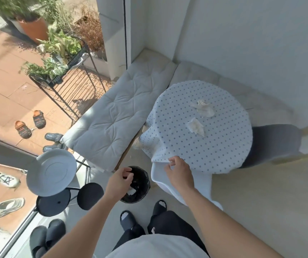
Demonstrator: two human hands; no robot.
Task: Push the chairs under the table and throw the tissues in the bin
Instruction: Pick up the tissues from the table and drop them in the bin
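Two crumpled tissues lie on the round table (224, 146) with its dotted cloth: the nearer tissue (196, 126) sits up and to the right of my right hand (180, 173), well apart from it, and the farther tissue (203, 108) lies just beyond the first, toward the wall. My right hand rests at the near edge of the cloth, fingers loosely curled and spread, gripping nothing that I can make out; the fingertips touch or nearly touch the cloth hem. Directly beneath that hand is the white chair (168, 183), its seat partly tucked under the table edge. The grey chair (276, 144) is far off to the right of the same hand, on the table's other side, partly under the top.

My left hand (118, 182) hovers over the black bin (140, 183), fingers bent and apart, empty as far as I can see. A white tissue scrap (131, 192) lies inside the bin, just below and right of that hand. Left of it stands a white plate (51, 172) on a dark stand (52, 204).
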